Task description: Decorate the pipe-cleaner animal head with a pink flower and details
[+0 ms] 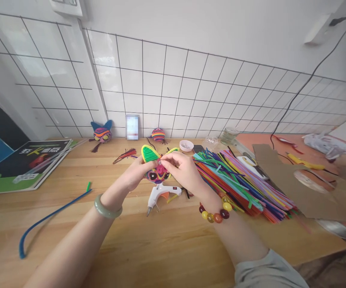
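Note:
Above the wooden table I hold a colourful animal head made of pipe cleaners [158, 174], with dark eyes and a green ear [150, 154] edged in yellow. My left hand [134, 175] is closed around its left side, thumb at the base of that ear. With thumb and forefinger pinched together, my right hand [184, 170] works at the top between the ears. What those fingertips grip is too small to make out. The second ear is mostly hidden behind my right hand. Just below the head lies a white glue gun [157, 195], nozzle pointing down.
A thick bundle of pipe cleaners [239, 184] lies right, beside cardboard [283, 180]. At the back stand a blue-eared head [102, 133], a phone [132, 127], a striped ball [158, 135] and a pink bowl [186, 145]. A blue pipe cleaner [51, 214] lies left.

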`<state>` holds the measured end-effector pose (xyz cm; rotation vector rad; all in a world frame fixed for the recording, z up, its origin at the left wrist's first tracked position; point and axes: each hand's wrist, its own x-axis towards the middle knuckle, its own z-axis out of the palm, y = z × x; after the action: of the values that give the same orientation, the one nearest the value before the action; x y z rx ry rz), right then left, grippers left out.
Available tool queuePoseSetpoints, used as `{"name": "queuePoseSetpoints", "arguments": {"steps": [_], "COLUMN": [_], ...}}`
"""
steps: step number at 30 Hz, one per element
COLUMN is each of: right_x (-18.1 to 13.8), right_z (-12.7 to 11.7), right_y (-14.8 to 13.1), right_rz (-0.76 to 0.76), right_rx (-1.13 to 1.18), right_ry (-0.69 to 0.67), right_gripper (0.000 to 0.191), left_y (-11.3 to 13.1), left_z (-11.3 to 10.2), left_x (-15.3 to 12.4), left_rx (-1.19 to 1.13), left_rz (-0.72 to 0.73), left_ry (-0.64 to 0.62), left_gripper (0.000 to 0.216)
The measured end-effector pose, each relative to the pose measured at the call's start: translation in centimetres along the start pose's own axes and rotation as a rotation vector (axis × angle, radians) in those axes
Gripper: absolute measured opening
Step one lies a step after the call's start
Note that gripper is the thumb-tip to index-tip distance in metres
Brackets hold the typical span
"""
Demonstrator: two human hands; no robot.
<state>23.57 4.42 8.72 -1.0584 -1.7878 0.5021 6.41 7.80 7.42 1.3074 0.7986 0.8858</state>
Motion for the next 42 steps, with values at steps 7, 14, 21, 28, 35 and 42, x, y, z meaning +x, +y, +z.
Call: {"name": "queuePoseSetpoints", "arguments": {"steps": [7,14,21,28,35,42], "right_x": [-0.1,-0.1,-0.1,0.0,0.0,0.0], "right_z": [0.8,0.9,0.9,0.7,0.7,0.9], "right_y": [0.6,0.6,0.8,0.9,0.8,0.8], "right_rz": [-0.008,0.018,0.046,0.09,0.109,0.009], "right_rx": [0.004,-0.029,-0.005,0.083,0.078,-0.024], "right_ry": [-0.011,-0.052,-0.071,-0.116,-0.131,-0.102], "right_gripper": [0.009,0.012,0.011,0.013,0.015,0.012], "left_y": [0.3,0.2,0.1,0.2,0.4,0.3], "left_z": [-0.7,-1.3,-1.3,-1.5,-1.4,-1.2], "left_x": [0.0,0.0,0.0,0.0,0.0,0.1], "left_rx": [0.14,0.171,0.17,0.145,0.102,0.115], "left_rz": [0.051,0.023,-0.012,-0.026,-0.065,-0.069], "left_ry": [-0.012,-0.03,-0.046,-0.031,-0.042,-0.017], "left_gripper": [0.028,0.03,0.033,0.031,0.03,0.031]}}
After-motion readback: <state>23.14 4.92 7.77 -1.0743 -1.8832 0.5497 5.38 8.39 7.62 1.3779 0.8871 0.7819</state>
